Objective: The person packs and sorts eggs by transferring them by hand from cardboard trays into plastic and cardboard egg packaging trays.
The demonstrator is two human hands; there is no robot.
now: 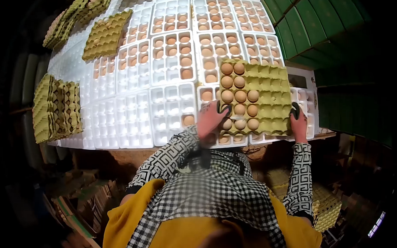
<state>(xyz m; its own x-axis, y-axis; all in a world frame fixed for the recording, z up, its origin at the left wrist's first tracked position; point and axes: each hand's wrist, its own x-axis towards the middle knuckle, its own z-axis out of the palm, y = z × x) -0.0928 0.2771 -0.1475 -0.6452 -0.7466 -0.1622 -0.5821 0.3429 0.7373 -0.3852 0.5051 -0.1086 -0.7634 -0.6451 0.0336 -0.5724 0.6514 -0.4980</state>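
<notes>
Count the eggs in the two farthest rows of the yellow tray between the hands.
4: in the yellow tray, the farthest row's left end holds two eggs, and the second row's left end two more. None looks hidden.

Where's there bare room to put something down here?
The widest free patch: bare cups in the white trays, between the carton stack on the left and the lone egg by the left hand. The yellow carton has bare cups between its eggs and the right hand. It's crowded around the left hand, beside those eggs.
</notes>
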